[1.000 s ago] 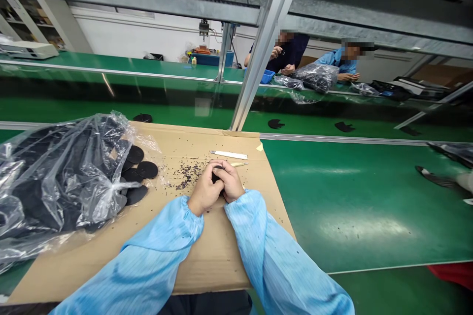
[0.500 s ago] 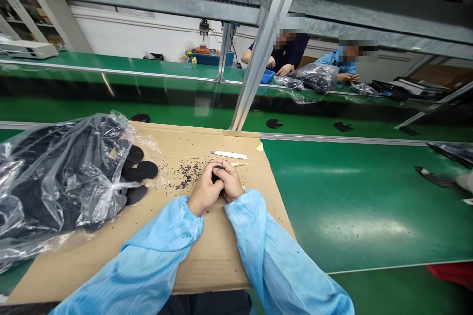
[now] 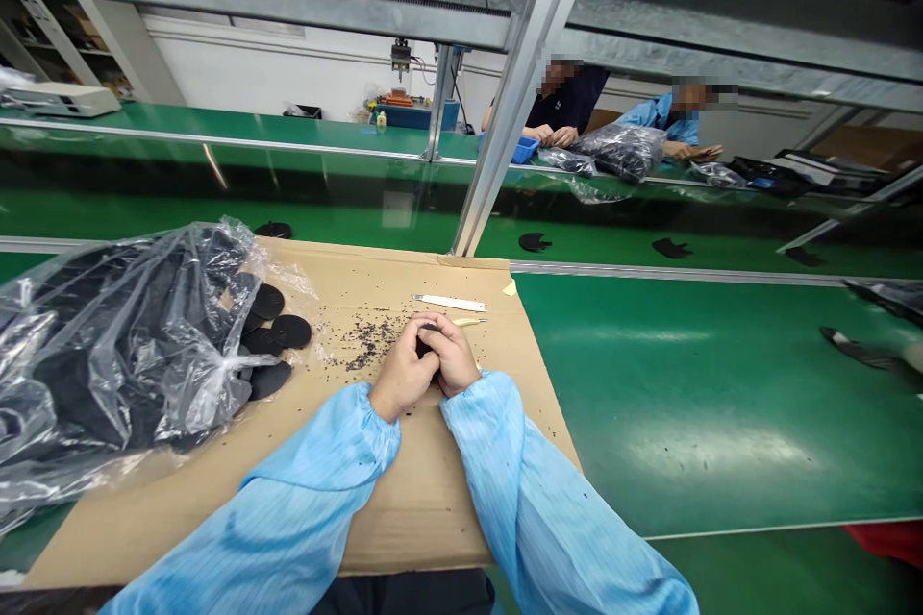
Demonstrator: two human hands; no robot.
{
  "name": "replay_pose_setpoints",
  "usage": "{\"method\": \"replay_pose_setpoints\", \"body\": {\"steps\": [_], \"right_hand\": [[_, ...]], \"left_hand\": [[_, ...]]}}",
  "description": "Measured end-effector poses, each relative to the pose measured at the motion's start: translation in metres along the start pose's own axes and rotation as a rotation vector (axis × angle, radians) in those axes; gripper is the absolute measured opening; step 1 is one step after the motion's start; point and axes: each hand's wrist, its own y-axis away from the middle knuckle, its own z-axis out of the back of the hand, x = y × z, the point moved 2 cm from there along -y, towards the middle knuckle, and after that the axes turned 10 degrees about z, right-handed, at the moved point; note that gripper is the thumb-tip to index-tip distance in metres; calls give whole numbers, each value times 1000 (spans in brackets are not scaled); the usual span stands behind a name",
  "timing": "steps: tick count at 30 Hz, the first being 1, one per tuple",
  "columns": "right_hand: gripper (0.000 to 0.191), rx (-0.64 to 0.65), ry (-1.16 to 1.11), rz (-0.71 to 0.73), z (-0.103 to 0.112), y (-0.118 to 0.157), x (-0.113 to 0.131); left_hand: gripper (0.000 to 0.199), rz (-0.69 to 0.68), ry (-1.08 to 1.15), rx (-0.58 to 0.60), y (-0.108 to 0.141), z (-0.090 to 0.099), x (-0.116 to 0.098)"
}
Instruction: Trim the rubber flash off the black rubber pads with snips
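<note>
Almost unmoved since earlier, left hand (image 3: 402, 373) and right hand (image 3: 454, 356) pressed together, pinching a small dark piece (image 3: 425, 342)

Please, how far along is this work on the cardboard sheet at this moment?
Done so far: dark crumbs lie scattered on the cardboard sheet, and black discs sit beside the clear plastic bag. In hand: the left hand and right hand close around a small dark piece. Left to do: the bag holds many more black pieces.
</note>
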Motion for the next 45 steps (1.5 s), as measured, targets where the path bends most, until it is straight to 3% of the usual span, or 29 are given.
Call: {"method": "replay_pose_setpoints", "body": {"steps": [6, 21, 45], "right_hand": [[21, -4, -2, -6, -1, 0, 2], [24, 4, -3, -82, -1, -2, 6], [22, 18, 17, -8, 1, -2, -1]], "left_hand": [[42, -69, 32, -19, 1, 0, -7], [43, -37, 71, -29, -2, 1, -8], [43, -25, 63, -8, 0, -1, -6]]}}
